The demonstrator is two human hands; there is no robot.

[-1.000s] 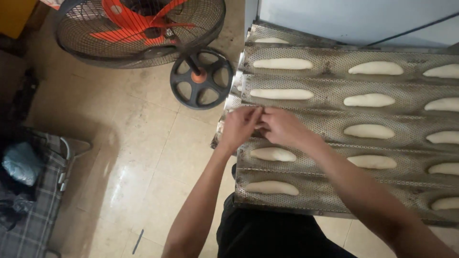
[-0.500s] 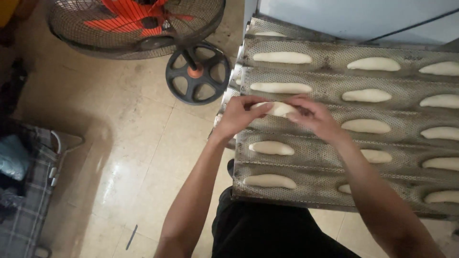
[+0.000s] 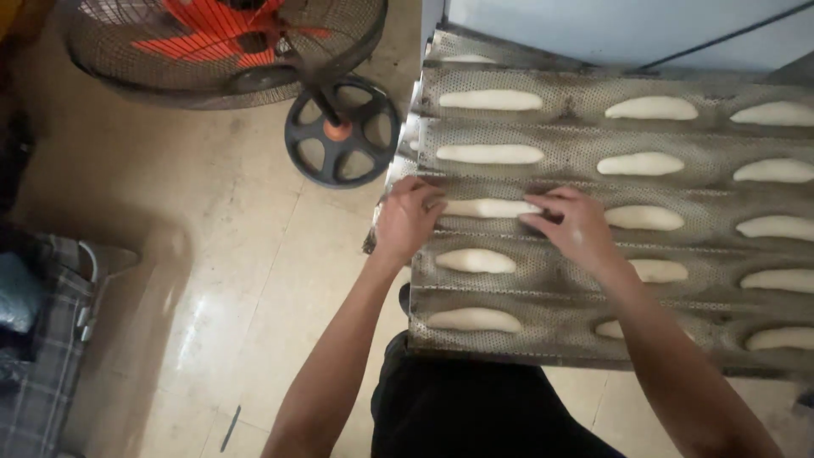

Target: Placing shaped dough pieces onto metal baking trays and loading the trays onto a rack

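A perforated metal baking tray (image 3: 560,137) with long grooves holds several pale, elongated dough pieces. My left hand (image 3: 409,219) rests at the left end of one dough piece (image 3: 490,208) in the middle groove, fingers curled on the tray edge. My right hand (image 3: 577,227) touches the right end of the same piece, fingers spread flat. The piece lies stretched between both hands. Other dough pieces sit above (image 3: 489,153) and below (image 3: 475,260) it, and more fill the right side of the tray.
A large floor fan (image 3: 225,47) with orange blades and a round black base (image 3: 341,134) stands on the tiled floor to the left. A checked cloth and a chair (image 3: 42,339) are at the far left. A pale cabinet (image 3: 610,25) is behind the tray.
My hands were together over the dough a second ago. They have moved apart along the groove, and the piece now lies long and exposed between them.
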